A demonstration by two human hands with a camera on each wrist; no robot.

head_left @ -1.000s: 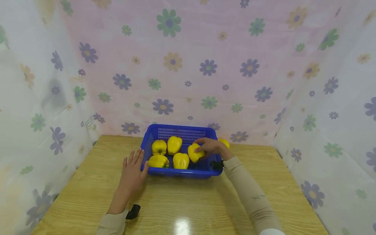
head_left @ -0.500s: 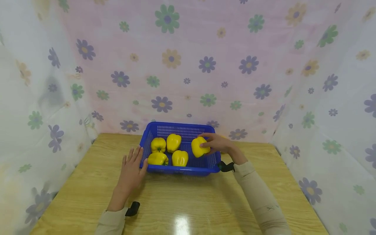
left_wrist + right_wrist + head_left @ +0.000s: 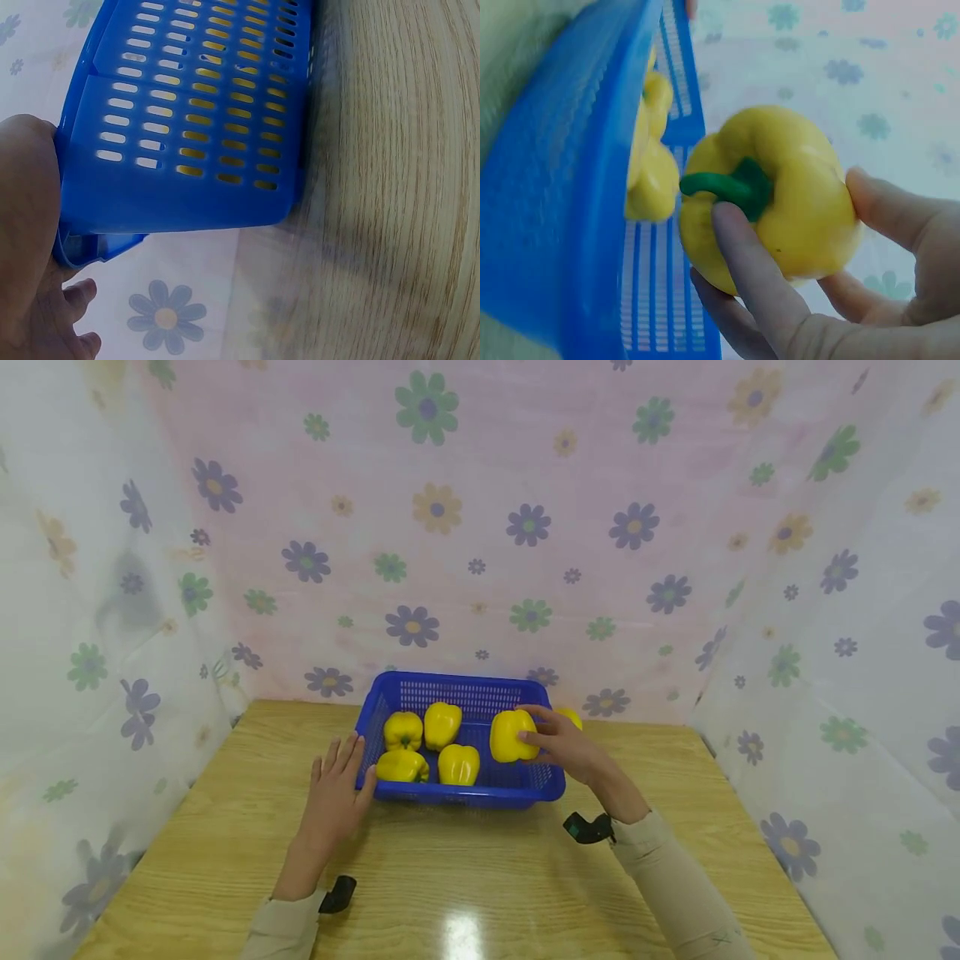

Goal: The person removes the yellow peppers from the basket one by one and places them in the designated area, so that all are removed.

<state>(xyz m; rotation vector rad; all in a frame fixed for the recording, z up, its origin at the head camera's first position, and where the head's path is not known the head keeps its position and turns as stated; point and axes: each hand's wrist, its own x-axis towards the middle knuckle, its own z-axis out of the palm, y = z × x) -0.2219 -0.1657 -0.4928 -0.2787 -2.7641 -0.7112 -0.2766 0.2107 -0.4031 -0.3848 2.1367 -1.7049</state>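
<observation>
A blue plastic basket (image 3: pixel 468 795) with slotted walls stands at the back of the table, several yellow bell peppers (image 3: pixel 442 726) lying in its left and middle part. My right hand (image 3: pixel 566 742) grips another yellow bell pepper (image 3: pixel 512 737) over the basket's right side. Its green stem (image 3: pixel 739 187) shows in the right wrist view, with one finger laid near it and the thumb at the far side. My left hand (image 3: pixel 335 797) rests with straight fingers on the basket's left rim; the left wrist view shows it against the slotted wall (image 3: pixel 187 150).
Partly hidden behind my right hand, one more yellow bell pepper (image 3: pixel 571 718) is outside the basket at its right. The wooden table (image 3: pixel 420 868) reaches back to a flower-printed cloth (image 3: pixel 480 527), which also hangs on both sides.
My right hand has lifted the bell pepper from among the others in the basket and moved slightly right and back toward me. My left hand keeps its place on the rim.
</observation>
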